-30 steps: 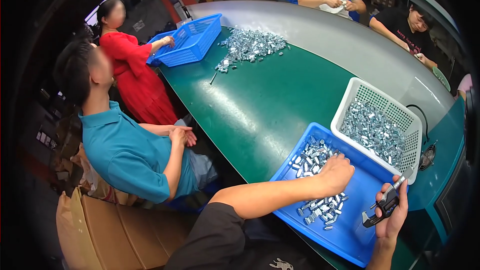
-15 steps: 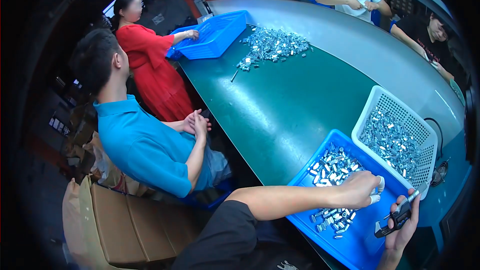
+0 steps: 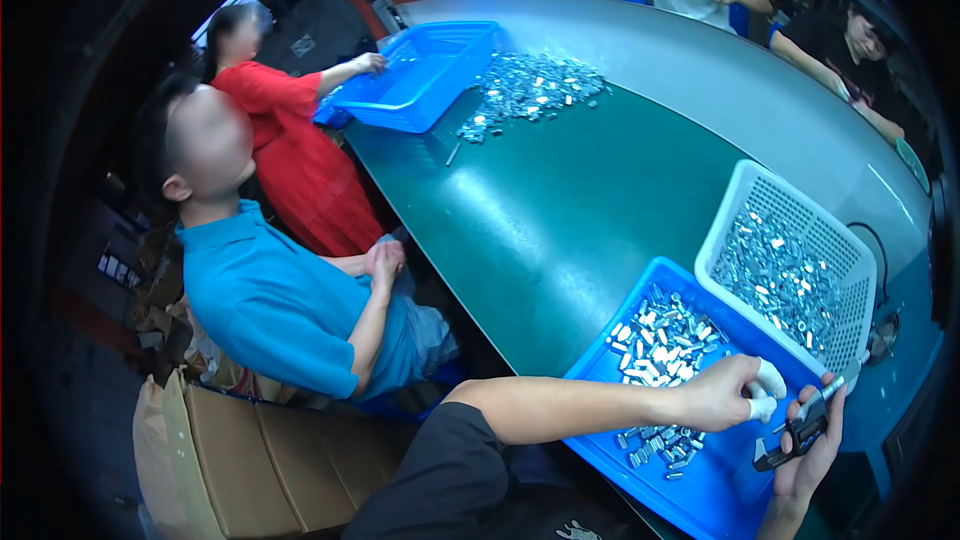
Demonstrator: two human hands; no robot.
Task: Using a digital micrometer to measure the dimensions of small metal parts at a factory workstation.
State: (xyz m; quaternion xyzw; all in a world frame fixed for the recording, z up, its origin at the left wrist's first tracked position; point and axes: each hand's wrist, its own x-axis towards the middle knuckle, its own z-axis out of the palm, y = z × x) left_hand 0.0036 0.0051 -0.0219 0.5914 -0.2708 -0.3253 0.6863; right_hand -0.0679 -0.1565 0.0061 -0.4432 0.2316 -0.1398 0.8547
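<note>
My left hand [image 3: 728,395], with white finger cots on its fingertips, is over the blue tray [image 3: 712,512]. Its fingers are pinched together, and whatever lies between them is too small to make out. Beneath and beside it, small shiny metal parts [image 3: 658,348] lie loose in the tray, in one heap beyond the wrist and another nearer me. At the tray's right side, my right hand [image 3: 818,455] is closed around a micrometer [image 3: 805,427] with a black frame and a silver barrel. The micrometer's frame is close to the left fingertips.
A pale perforated basket [image 3: 728,202] full of similar parts stands beyond the tray. Another pile [image 3: 540,85] lies at the green table's [image 3: 530,210] far end, beside stacked blue baskets [image 3: 425,110]. People in blue and red stand left; cardboard boxes [image 3: 290,460] sit below them.
My left fingers have shifted slightly toward the micrometer, which stays in my right hand. The person in blue has turned their head toward me. The whole view has shifted a little.
</note>
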